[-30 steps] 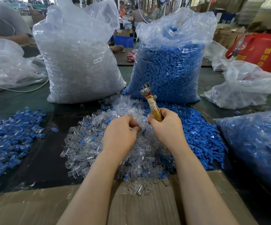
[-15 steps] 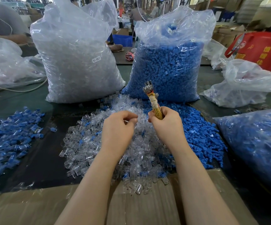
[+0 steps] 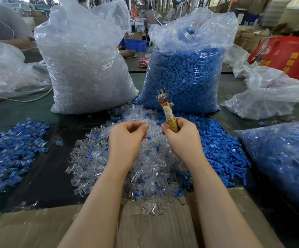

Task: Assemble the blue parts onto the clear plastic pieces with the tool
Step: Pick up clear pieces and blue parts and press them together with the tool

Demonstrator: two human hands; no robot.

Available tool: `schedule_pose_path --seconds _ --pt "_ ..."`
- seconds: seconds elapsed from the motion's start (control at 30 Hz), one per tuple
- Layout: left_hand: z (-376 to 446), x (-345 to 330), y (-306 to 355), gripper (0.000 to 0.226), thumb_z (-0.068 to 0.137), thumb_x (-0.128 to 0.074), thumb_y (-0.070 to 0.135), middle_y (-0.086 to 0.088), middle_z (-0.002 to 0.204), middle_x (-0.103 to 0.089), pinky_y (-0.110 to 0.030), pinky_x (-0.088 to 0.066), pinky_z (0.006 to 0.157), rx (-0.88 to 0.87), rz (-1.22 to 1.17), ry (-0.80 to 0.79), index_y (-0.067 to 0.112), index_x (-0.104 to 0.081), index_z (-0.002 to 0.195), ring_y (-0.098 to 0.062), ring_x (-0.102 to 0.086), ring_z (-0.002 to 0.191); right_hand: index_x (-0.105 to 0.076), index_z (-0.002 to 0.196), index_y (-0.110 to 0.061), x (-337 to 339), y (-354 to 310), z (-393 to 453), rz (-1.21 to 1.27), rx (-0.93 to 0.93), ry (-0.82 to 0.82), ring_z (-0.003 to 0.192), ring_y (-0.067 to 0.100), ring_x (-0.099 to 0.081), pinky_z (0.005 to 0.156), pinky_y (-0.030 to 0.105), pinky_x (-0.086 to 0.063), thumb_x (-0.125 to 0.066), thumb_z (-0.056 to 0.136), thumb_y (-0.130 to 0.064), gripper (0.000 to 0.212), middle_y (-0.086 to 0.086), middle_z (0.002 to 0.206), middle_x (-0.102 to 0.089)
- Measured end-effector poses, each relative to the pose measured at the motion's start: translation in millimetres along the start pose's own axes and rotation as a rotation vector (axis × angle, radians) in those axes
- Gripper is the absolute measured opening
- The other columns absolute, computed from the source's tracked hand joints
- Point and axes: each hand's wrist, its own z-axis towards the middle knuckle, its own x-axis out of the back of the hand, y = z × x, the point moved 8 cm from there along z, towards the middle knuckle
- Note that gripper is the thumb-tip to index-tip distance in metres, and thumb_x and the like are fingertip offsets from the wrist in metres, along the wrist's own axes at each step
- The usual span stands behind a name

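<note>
My right hand (image 3: 182,136) grips a yellow-wrapped tool (image 3: 166,110) that points up and away, its metal head above the fist. My left hand (image 3: 127,136) is curled beside it, fingers pinched together; what it holds is hidden by the fingers. Both hands hover over a heap of clear plastic pieces (image 3: 145,176) with a few blue bits mixed in. A pile of loose blue parts (image 3: 220,149) lies just right of the heap. At far left lies a spread of assembled blue-and-clear pieces (image 3: 10,154).
A tall bag of clear pieces (image 3: 87,65) and a tall bag of blue parts (image 3: 184,72) stand behind the heaps. Another bag with blue pieces (image 3: 285,158) lies at right. A cardboard sheet (image 3: 37,228) covers the near edge. A red bag (image 3: 288,54) sits far right.
Both hands have risen slightly off the clear heap and the tool stands a little more upright. The left hand's fingers have curled into a pinch.
</note>
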Motion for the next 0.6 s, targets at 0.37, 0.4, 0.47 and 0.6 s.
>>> schedule_pose_path --seconds 0.37,0.4,0.47,0.6 --pt "7.1 14.0 -6.9 0.016 0.084 -0.074 0.022 0.009 0.082 -0.065 -0.030 -0.052 0.075 -0.009 0.266 0.095 0.025 -0.064 0.095 -0.012 -0.063 0.080 -0.053 0.069 -0.027 -2.8 -0.3 0.0 -0.055 0.058 0.009 0.047 0.004 -0.044 0.050 0.024 -0.032 -0.064 0.090 -0.035 0.026 -0.012 0.051 -0.047" --pt "8.1 17.6 -8.1 0.021 0.084 -0.073 0.024 0.009 0.090 -0.064 -0.034 -0.052 0.080 -0.013 0.366 0.089 0.026 -0.063 0.102 -0.014 -0.062 0.087 -0.053 0.069 -0.026 -2.4 0.3 0.3 -0.056 0.056 0.010 0.047 0.005 -0.043 0.050 0.025 -0.032 -0.064 0.090 -0.036 0.026 -0.011 0.052 -0.047" --pt "9.9 18.2 -11.4 0.032 0.086 -0.071 0.032 0.003 0.113 -0.061 -0.042 -0.046 0.096 -0.018 0.615 0.026 0.028 -0.062 0.116 -0.020 -0.057 0.108 -0.053 0.068 -0.026 -1.3 1.6 1.3 -0.051 0.051 0.020 0.047 0.006 -0.041 0.049 0.025 -0.033 -0.064 0.090 -0.036 0.027 -0.012 0.051 -0.046" --pt "7.1 8.8 -16.7 0.038 0.086 -0.069 0.045 -0.003 0.137 -0.051 -0.048 -0.033 0.111 0.012 0.800 -0.088 0.035 -0.064 0.122 -0.025 -0.050 0.126 -0.056 0.071 -0.025 -1.0 1.9 1.9 -0.066 0.054 0.022 0.049 0.006 -0.043 0.050 0.024 -0.034 -0.064 0.090 -0.037 0.024 -0.010 0.054 -0.050"
